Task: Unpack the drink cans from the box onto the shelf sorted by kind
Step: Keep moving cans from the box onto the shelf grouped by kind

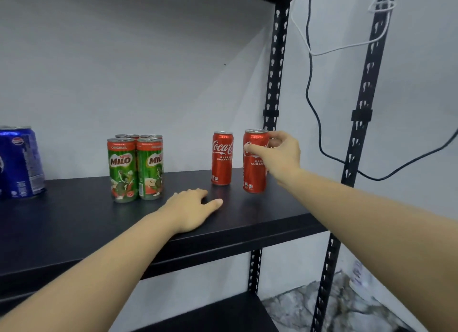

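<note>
Matte black shelf (74, 207): right hand (280, 155) grips slim red can (254, 168); left hand (192, 209) flat.

A storeroom: black slotted-steel shelf (74, 207) against a bare wall (124, 59), loose cables (314, 103) hanging.

Right hand (280, 155) outstretched toward 1 o'clock, fingers and thumb curled round Coca-Cola can (255, 168). Left hand (190, 209) palm down toward 12 o'clock, fingers relaxed, thumb out. Both forearms bare, extended.
</note>
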